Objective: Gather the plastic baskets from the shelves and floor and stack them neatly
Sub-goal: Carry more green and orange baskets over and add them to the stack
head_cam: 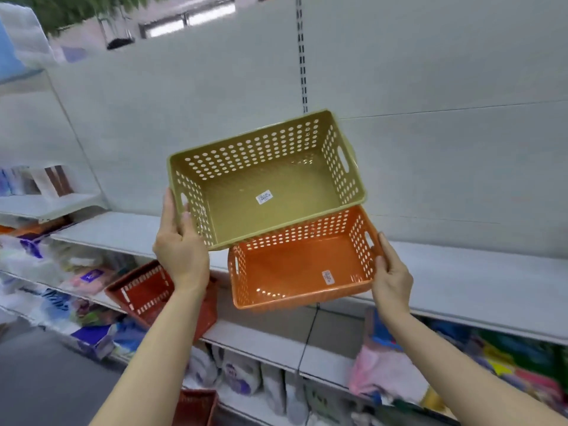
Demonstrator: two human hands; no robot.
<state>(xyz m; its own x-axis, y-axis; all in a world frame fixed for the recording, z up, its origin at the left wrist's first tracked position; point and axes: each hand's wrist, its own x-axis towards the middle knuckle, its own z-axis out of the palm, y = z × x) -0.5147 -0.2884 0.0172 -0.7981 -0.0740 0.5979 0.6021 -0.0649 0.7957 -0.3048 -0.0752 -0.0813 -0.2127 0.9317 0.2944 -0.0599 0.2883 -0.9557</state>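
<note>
The person holds two perforated plastic baskets in the air in front of a white shelving unit, one in each hand. The left hand (180,250) grips the short left end of the olive-green basket (266,182), thumb up along the outside of the rim and fingers curled against the end wall beside its handle slot. The right hand (391,276) grips the short right end of the orange basket (302,265), fingers curled over the rim by its handle slot. Both baskets are tilted with their open sides toward the camera; the green one sits higher and its lower edge overlaps the orange one's upper rim, though contact between them cannot be confirmed. Each basket carries a small white sticker on its inside floor: green basket label (264,197), orange basket label (328,277). Both show dark print resembling a barcode, too blurred to read. A dark red basket (144,290) rests tilted on the middle shelf (264,342), partly hidden behind the left forearm. A second dark red basket (196,405) shows at the bottom edge, lower down. The lower shelves hold packaged goods (236,376) with purple and blue markings; no writing on them is legible.
</note>
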